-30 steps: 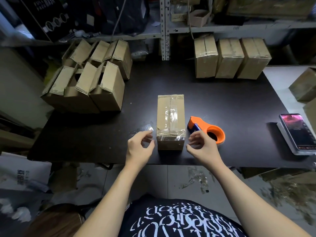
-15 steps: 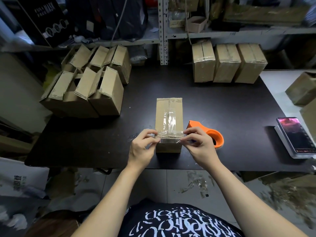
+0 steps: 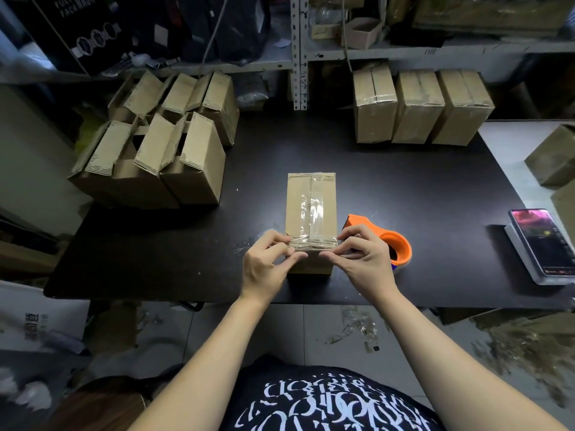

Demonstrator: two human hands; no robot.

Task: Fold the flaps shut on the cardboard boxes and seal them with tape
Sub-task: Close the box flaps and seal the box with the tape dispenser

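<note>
A closed cardboard box point(image 3: 311, 197) stands in the middle of the black table point(image 3: 420, 188), with clear tape along its top seam. A second clear tape strip point(image 3: 312, 243) runs across the box's near top edge. My left hand point(image 3: 267, 262) pinches that strip at the box's near left corner. At the near right corner my right hand point(image 3: 364, 259) pinches the strip's other end. An orange tape dispenser point(image 3: 401, 247) lies just right of the box, partly behind my right hand.
Several boxes with open flaps point(image 3: 174, 157) crowd the table's back left. Three taped boxes point(image 3: 417, 107) stand in a row at the back right. A phone point(image 3: 541, 241) lies at the right edge, with more boxes point(image 3: 553, 157) beyond it. Shelving rises behind the table.
Both hands have moved in from beside the box's near end to its near top corners. They now pinch the cross strip of tape there.
</note>
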